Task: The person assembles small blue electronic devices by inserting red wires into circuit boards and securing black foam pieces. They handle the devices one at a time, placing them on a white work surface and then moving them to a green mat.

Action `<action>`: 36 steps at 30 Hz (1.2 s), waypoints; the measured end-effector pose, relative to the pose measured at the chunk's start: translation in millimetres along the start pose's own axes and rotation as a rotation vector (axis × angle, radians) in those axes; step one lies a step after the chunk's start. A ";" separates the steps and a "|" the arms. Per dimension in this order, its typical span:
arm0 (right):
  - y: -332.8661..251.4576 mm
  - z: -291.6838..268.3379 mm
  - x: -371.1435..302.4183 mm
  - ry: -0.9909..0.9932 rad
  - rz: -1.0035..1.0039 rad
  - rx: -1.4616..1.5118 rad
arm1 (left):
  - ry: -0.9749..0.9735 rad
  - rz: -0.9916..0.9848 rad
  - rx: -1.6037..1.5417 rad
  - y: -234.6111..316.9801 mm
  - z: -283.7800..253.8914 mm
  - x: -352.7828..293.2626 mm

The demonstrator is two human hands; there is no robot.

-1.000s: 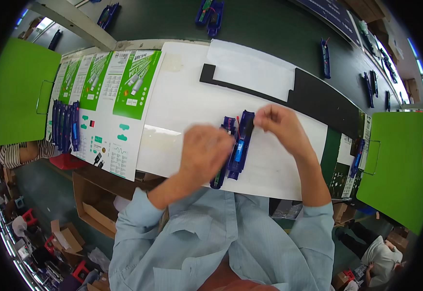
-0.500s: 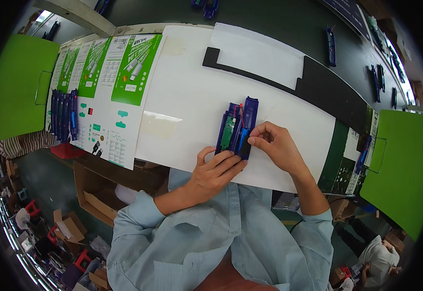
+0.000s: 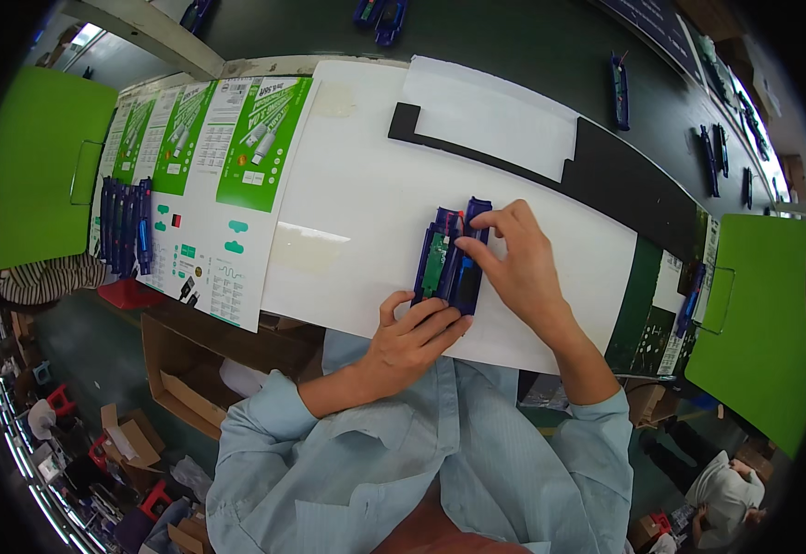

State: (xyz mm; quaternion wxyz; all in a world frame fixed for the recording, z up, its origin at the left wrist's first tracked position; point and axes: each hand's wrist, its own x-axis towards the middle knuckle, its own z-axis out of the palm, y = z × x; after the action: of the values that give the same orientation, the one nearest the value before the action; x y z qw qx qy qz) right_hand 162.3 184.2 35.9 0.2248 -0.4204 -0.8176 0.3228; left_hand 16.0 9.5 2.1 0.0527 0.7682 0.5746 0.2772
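Observation:
Two long dark-blue plastic casing halves lie side by side on the white board in front of me. The left half (image 3: pixel 420 268) holds a green circuit board (image 3: pixel 435 264). In the right half (image 3: pixel 480 205) sits a blue and black part (image 3: pixel 466 277). A red wire (image 3: pixel 461 218) shows near the far ends. My left hand (image 3: pixel 401 349) grips the near ends of both halves, its fingertips on top. Over the far part of the right half, my right hand (image 3: pixel 527 277) has thumb and index finger bent close together; what lies between them is hidden.
A flat black L-shaped piece (image 3: pixel 620 171) lies beyond on the white board (image 3: pixel 347 175). Several blue casings (image 3: pixel 124 226) stand on printed green-and-white sheets (image 3: pixel 255 148) at left. More casings (image 3: pixel 620 90) lie on the dark surface behind. Green panels (image 3: pixel 29 175) flank both sides.
My right hand has moved away from me along the right casing half, from its middle toward its far end. My left hand keeps its grip on the near ends.

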 end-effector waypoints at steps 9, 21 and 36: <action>8.6 22.6 -1.1 0.091 -0.042 0.071 | 0.039 -0.118 -0.219 -21.7 -25.2 43.8; -0.5 21.4 -12.2 0.197 -0.106 0.236 | 0.106 -0.042 -0.014 -51.2 -25.2 108.7; 10.6 25.1 -28.6 -0.081 0.231 0.731 | 0.239 -0.432 -0.285 -24.5 -14.0 69.5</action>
State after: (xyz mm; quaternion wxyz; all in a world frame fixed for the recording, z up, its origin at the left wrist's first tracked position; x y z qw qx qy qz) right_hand 167.7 156.6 8.2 0.2895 -0.3885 -0.6041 0.6327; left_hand 1.2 77.8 29.5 0.1499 0.5745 0.6825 0.4262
